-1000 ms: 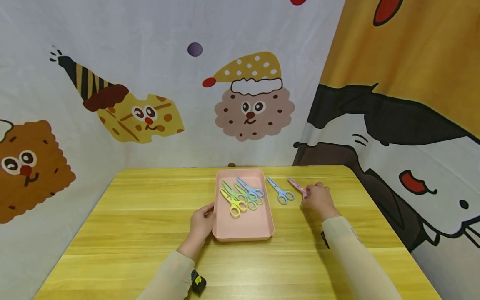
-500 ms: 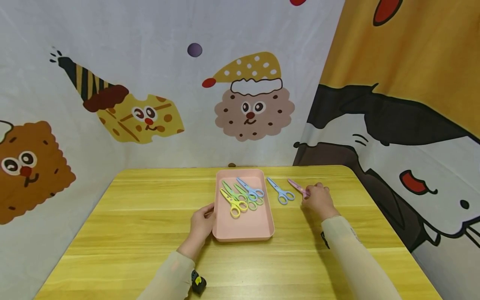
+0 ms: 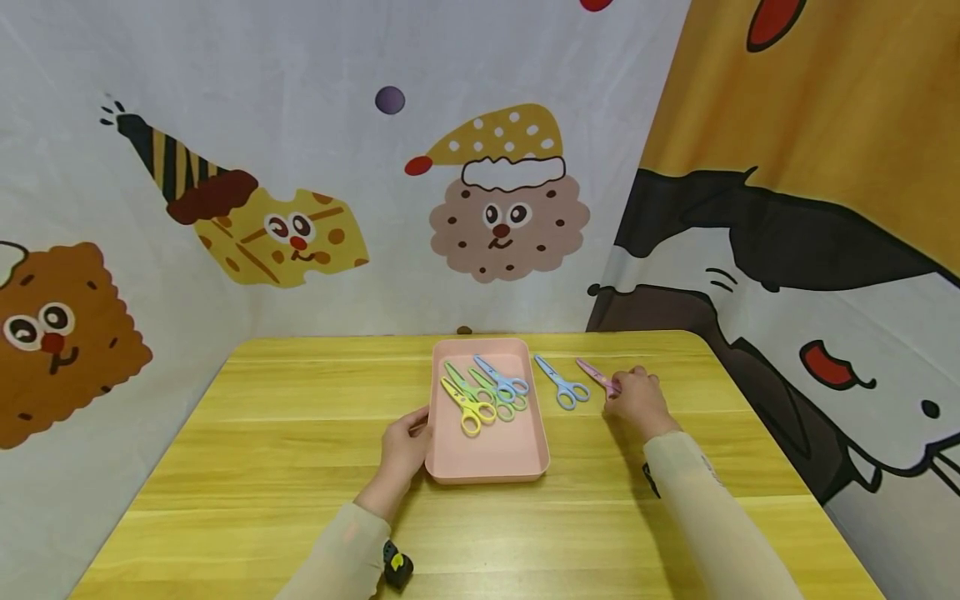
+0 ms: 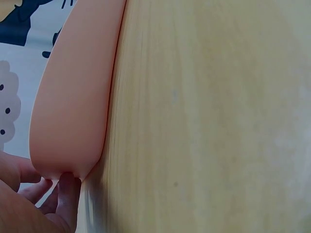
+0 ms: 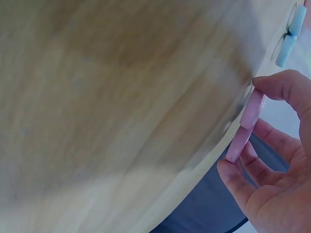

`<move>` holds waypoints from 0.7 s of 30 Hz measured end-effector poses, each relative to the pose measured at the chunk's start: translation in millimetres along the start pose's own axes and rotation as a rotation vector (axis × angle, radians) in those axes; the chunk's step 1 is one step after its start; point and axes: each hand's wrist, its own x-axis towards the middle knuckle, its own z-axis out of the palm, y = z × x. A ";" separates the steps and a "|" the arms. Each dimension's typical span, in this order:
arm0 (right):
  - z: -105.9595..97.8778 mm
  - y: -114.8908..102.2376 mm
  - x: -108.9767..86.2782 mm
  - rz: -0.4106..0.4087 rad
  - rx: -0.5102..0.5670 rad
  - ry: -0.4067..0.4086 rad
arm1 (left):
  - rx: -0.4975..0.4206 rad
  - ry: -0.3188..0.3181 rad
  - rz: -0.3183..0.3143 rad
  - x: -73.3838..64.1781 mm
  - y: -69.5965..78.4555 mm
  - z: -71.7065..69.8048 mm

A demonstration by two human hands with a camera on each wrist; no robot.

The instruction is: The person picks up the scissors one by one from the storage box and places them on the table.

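Note:
My right hand [image 3: 637, 402] grips a pair of pink scissors [image 3: 595, 375] by the handle loops, blades pointing away toward the far left. In the right wrist view, thumb and fingertips press the two edges of the pink handles [image 5: 247, 114], low over the table. At the left side of a pink tray [image 3: 487, 458], my left hand [image 3: 405, 443] holds the wall with its fingertips near the front corner. Inside the tray lie yellow scissors [image 3: 470, 413], green scissors [image 3: 507, 408] and blue scissors [image 3: 506, 382], partly overlapping.
Another pair of blue scissors [image 3: 566, 392] lies on the wooden table [image 3: 300, 492] between the tray and my right hand. A cartoon-printed curtain [image 3: 315, 67] hangs behind the table's far edge and along its right side.

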 end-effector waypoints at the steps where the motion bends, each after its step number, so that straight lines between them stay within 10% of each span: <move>1: 0.4 0.7 0.3 -0.003 0.002 0.000 | 0.000 -0.001 0.001 -0.1 0.0 0.0; 21: 5.3 13.5 8.6 0.016 0.056 -0.046 | 0.005 0.001 0.001 -0.4 1.0 0.1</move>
